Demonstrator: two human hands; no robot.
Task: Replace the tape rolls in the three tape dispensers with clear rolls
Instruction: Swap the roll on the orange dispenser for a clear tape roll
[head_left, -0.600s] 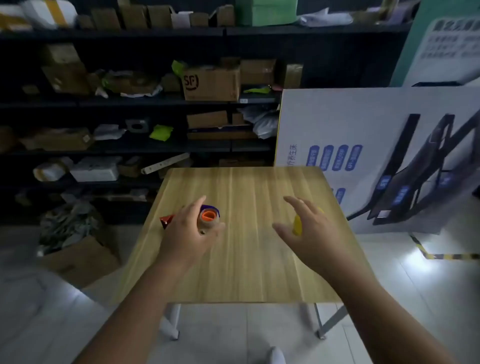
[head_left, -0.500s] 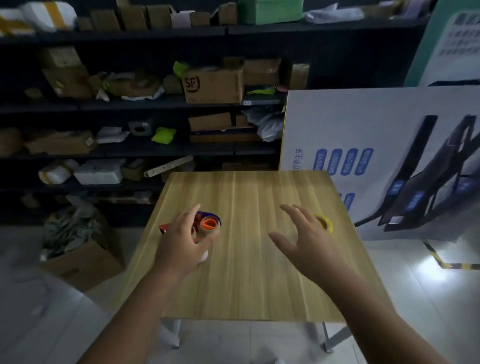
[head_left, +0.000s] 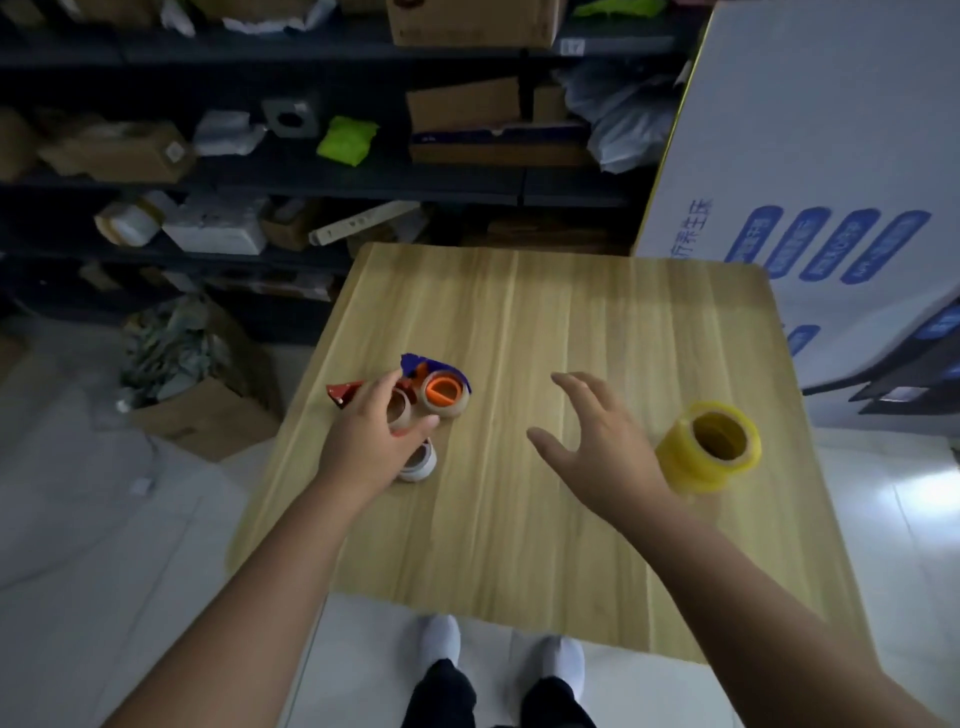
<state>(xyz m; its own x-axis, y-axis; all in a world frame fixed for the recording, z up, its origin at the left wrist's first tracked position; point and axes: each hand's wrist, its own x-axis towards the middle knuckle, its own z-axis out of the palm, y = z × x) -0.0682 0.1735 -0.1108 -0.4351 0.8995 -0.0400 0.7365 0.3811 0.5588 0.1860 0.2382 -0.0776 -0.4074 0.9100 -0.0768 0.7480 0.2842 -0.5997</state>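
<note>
On the wooden table (head_left: 519, 545) a cluster of dispensers is seen left of centre: a red dispenser (head_left: 343, 392) and a blue dispenser (head_left: 415, 364), the latter carrying an orange-cored roll (head_left: 445, 395). The left hand (head_left: 371, 441) is laid over this cluster, its thumb and forefinger curled round a tan roll (head_left: 399, 410) — whether the roll is lifted cannot be told. A white roll (head_left: 420, 463) is half hidden beneath that hand. The right hand (head_left: 602, 447) is held above the middle of the table, fingers spread wide and holding nothing. A yellow roll (head_left: 709, 452) stands just beside it, near the right edge.
</note>
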